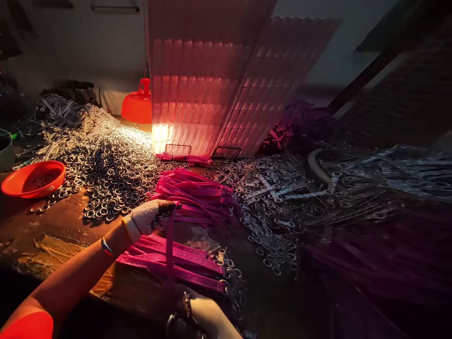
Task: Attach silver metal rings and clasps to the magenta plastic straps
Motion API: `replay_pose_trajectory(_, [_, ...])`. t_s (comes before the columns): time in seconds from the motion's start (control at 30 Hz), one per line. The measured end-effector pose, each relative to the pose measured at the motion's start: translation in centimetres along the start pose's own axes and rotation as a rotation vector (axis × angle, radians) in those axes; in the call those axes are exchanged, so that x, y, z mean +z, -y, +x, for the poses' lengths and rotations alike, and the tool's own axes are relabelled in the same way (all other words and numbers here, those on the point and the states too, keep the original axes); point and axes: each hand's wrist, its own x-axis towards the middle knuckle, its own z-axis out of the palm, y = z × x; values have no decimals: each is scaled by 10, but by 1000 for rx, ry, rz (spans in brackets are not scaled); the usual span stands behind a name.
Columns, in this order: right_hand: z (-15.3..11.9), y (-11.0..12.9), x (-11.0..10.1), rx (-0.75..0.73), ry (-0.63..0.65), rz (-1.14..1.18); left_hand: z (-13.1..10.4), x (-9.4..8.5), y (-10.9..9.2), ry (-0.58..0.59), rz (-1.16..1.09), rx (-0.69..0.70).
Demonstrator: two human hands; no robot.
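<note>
My left hand, in a pale knitted glove with dark fingertips, is closed on the upper end of a pink strap. That strap hangs straight down toward my right hand, which is low in the picture, dark and blurred, so its fingers are not readable. Behind the held strap lies a row of flat pink straps with metal rings at their right ends. Just beyond my left hand is a larger pile of pink straps.
A heap of metal rings spreads under a red lamp. An orange-red bowl stands at the left. Corrugated translucent panels rise at the back. Grey straps with rings lie right; brown tape marks the near table edge.
</note>
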Motion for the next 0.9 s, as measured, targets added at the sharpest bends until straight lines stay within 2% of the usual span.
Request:
replay_pose_trajectory(0.13, [26, 3, -34, -19, -189, -115, -11, 24, 10, -9, 333, 54])
replay_pose_trajectory(0.2, [38, 2, -50, -36, -295, -300, -16, 36, 14, 16, 376, 32])
replay_pose_trajectory(0.27, [47, 0, -61, -50, -346, -518, -19, 46, 18, 40, 356, 15])
replay_pose_trajectory(0.4, [56, -1, -64, -22, -329, -774, -18, 59, 27, 33, 331, 5])
replay_pose_trajectory(0.53, [57, 6, -59, 95, -235, -998, -15, 62, 38, -18, 403, 22])
replay_pose_trajectory(0.63, [56, 10, -58, 111, -106, -1208, -11, 61, 41, -10, 609, 102])
replay_pose_trajectory(0.73, [55, 7, -61, 77, -33, -1283, -5, 59, 46, 38, 936, 251])
replay_pose_trajectory(0.8, [54, 2, -63, 85, -59, -1256, 0, 60, 52, 33, 1103, 341])
replay_pose_trajectory(0.9, [51, -6, -64, 145, -147, -1176, 3, 63, 65, -11, 1233, 400])
